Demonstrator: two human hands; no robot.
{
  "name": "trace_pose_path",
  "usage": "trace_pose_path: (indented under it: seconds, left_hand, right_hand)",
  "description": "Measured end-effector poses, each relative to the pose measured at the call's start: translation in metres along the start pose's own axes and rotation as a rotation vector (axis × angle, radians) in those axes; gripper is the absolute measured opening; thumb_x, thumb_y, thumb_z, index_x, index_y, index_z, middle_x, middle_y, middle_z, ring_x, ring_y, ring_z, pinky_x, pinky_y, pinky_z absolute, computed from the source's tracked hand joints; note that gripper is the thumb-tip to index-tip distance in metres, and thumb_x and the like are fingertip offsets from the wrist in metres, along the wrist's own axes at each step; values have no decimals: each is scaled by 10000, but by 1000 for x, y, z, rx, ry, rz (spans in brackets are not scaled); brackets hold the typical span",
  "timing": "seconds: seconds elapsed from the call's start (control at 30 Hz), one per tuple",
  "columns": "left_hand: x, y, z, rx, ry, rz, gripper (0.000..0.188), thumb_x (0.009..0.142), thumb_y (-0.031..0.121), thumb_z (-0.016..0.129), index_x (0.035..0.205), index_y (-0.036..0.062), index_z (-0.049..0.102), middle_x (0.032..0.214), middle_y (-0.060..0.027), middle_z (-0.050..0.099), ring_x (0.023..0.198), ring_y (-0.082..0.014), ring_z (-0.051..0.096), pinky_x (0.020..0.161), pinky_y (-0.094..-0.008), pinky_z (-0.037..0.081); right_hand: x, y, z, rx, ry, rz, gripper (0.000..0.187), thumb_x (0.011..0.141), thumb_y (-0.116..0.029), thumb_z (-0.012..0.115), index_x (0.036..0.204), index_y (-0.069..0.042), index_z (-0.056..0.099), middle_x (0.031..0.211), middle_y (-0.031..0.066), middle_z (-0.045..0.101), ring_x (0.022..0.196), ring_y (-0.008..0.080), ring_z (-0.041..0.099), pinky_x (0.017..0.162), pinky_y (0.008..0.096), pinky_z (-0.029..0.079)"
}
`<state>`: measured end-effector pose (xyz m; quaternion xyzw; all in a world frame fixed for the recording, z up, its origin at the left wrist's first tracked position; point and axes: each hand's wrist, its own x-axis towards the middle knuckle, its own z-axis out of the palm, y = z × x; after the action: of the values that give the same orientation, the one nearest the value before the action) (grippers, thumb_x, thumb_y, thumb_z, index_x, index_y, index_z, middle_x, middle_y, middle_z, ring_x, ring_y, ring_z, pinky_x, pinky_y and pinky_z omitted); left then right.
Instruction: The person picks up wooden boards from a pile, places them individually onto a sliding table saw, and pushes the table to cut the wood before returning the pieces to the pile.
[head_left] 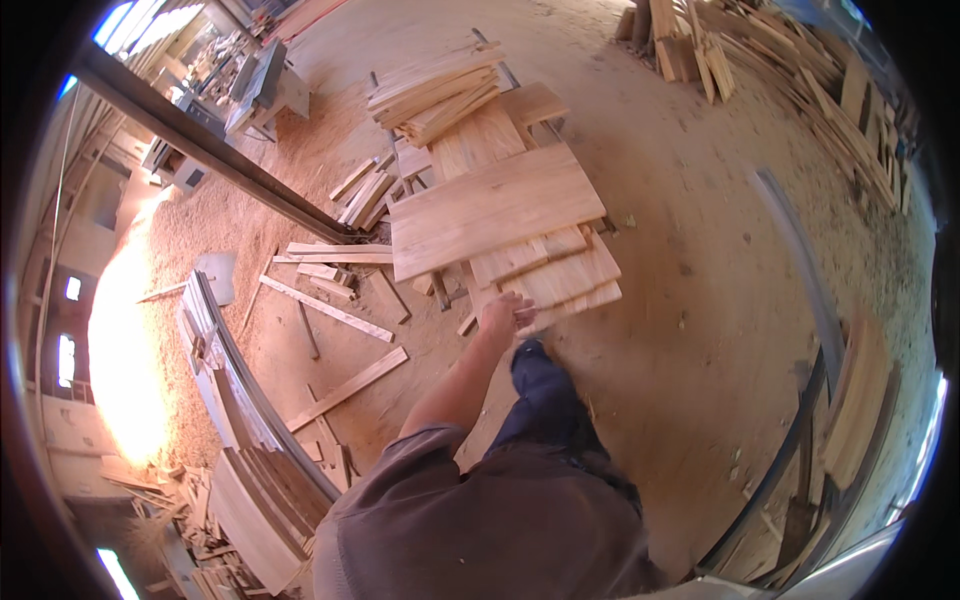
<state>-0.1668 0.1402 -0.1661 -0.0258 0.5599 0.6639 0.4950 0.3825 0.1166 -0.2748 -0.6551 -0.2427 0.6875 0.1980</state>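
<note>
My left hand [507,312] is stretched forward at the near end of a stack of wooden boards, its fingers loosely bent and apart, with nothing visible in them. It overlaps the corner of the lower boards [575,275]; whether it touches them I cannot tell. Across the top of this stack lies a wide, smooth wooden panel [490,210], set at a slant. Behind it, a pile of narrower planks [435,90] rests on the same metal-legged stand. My right hand does not show.
Loose wood strips [335,310] litter the floor left of the stack, beside a slanting steel post [220,145]. More panels [260,510] lean at lower left, and a curved board [858,405] stands at right. Scrap wood [800,80] is heaped at far right; sawdust covers the left side.
</note>
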Motion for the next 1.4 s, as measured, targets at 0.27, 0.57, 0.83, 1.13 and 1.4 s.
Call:
trace_pose_path:
  seconds: [0.27,0.57,0.83,1.13,1.4]
  left_hand:
    - [230,247,-53,-159,65,221,471,992,265,586,1357,15,424,1128,-176,638,922,-312,671,795,-447,566]
    - [420,497,-177,316,469,553,901,875,257,746,1566,23,216,1478,-195,486,1338,-339,477,1077,-476,416]
    - [540,594,-261,888,556,732,989,682,263,847,1465,-109,371,1468,-292,461,1380,-386,450,1149,-394,366]
    - [549,613,-194,1582,721,469,1019,690,407,741,1514,-51,354,1519,-275,424,1471,-351,336,1234,-445,154]
    - [557,636,-201,1608,420,311,1075,679,457,785,1550,21,331,1642,-216,214,1540,-329,161,1250,-426,95]
  right_hand:
    - [67,-158,200,-484,78,-232,170,866,-229,631,843,-66,675,897,127,693,832,295,653,743,427,523]
    - [113,-225,418,-834,5,-352,177,870,-231,630,847,-63,678,893,133,694,829,304,655,743,431,525]
    - [125,-244,512,-967,-15,-424,183,874,-233,628,850,-59,680,889,138,695,826,312,657,744,435,526]
    - [136,-234,533,-1010,77,-399,189,879,-235,627,854,-56,682,885,144,696,822,321,659,744,440,528]
    - [148,-232,553,-1040,69,-413,195,883,-237,626,857,-52,685,881,149,697,819,329,661,744,444,529]
